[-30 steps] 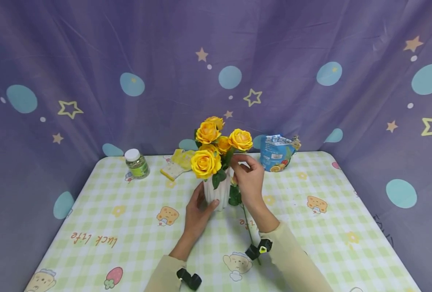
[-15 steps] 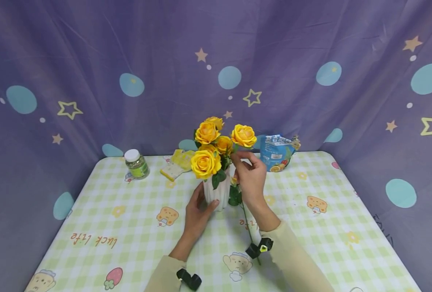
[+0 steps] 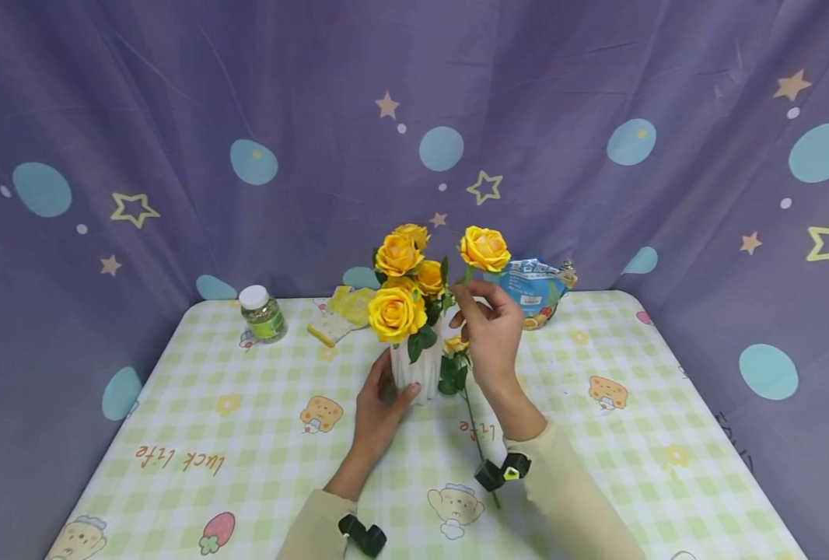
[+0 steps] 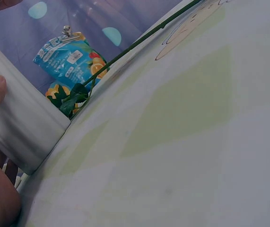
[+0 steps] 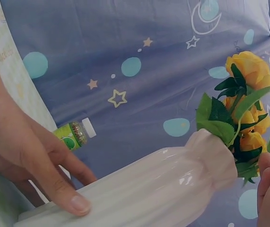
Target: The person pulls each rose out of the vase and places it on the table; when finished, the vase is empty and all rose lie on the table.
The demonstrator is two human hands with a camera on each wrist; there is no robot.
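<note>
A white fluted vase [image 3: 417, 373] stands on the table with several yellow roses [image 3: 396, 311] and green leaves in its mouth. My left hand [image 3: 379, 408] grips its lower body from the left, thumb across the front; the right wrist view shows these fingers [image 5: 61, 194] along the vase wall. Beside the rim my right hand [image 3: 494, 338] pinches the stem of one yellow rose [image 3: 485, 249], whose bloom stands up above the fingers, apart from the others. The lower stem is hidden behind the hand. Another rose [image 3: 477, 435] lies on the tablecloth, right of the vase.
At the back left stands a white-lidded jar [image 3: 264, 314]. A yellow and white cloth-like item [image 3: 341, 315] lies behind the vase. Behind my right hand is a blue pouch [image 3: 529, 294] with a metal clip. A purple curtain [image 3: 316, 155] hangs behind the checked tablecloth [image 3: 246, 412].
My right hand has moved a little right and up, carrying the pinched rose away from the other blooms. The left hand and the vase have stayed in place.
</note>
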